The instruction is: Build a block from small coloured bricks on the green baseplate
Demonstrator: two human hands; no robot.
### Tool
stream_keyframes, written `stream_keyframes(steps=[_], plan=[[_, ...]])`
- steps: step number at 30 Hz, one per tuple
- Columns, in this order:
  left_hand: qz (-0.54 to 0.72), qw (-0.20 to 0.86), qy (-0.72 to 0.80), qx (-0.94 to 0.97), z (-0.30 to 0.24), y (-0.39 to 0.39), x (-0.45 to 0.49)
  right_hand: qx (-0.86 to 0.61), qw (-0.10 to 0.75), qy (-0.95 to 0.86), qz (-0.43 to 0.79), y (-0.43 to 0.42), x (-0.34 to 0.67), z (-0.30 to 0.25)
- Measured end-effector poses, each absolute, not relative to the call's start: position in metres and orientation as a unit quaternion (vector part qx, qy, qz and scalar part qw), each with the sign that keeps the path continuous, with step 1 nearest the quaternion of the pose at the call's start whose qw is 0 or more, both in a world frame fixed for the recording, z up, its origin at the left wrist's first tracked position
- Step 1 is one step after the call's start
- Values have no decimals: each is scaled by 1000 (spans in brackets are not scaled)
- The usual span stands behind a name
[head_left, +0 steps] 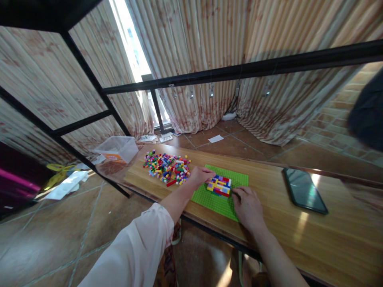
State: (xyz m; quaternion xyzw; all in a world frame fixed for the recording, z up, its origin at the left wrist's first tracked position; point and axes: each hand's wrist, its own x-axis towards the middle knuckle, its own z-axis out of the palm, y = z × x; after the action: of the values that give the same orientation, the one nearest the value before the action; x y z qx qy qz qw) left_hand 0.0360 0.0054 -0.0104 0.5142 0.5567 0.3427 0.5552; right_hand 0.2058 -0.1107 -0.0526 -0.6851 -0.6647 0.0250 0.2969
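A green baseplate (239, 178) lies on the wooden table (269, 223) and carries a flat block of many-coloured bricks (220, 185). My left hand (201, 175) rests at the block's left edge with its fingers curled against the bricks. My right hand (247, 206) lies on the baseplate at the block's right side, its fingertips touching the block's lower right corner. To the left of my left hand lies a pile of several loose coloured bricks (166, 167).
A clear plastic tub (118, 148) stands at the table's far left end. A dark phone (303, 190) lies face up on the right. A black metal frame (239, 71) crosses the view above the table. Curtains hang behind, and papers litter the tiled floor.
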Motion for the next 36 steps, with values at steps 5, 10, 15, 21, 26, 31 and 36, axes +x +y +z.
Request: stream_keyframes(steps=[5, 10, 15, 21, 26, 31, 36], plan=[[335, 561, 565, 504, -16, 6, 37, -687, 287, -667, 25, -111, 206, -54], [340, 555, 566, 506, -14, 3, 38, -679, 284, -676, 12, -111, 208, -60], [366, 507, 574, 528, -15, 2, 39, -670, 282, -687, 2, -110, 211, -64], [389, 412, 594, 572, -21, -15, 11, -666, 289, -688, 1, -107, 216, -73], [390, 334, 619, 594, -16, -31, -45, -651, 304, -695, -8, -106, 220, -79], [360, 254, 662, 607, -7, -39, -105, -645, 311, -698, -6, -107, 219, -75], [304, 198, 681, 636, -11, -51, -124, -650, 296, -700, -7, -109, 220, -74]])
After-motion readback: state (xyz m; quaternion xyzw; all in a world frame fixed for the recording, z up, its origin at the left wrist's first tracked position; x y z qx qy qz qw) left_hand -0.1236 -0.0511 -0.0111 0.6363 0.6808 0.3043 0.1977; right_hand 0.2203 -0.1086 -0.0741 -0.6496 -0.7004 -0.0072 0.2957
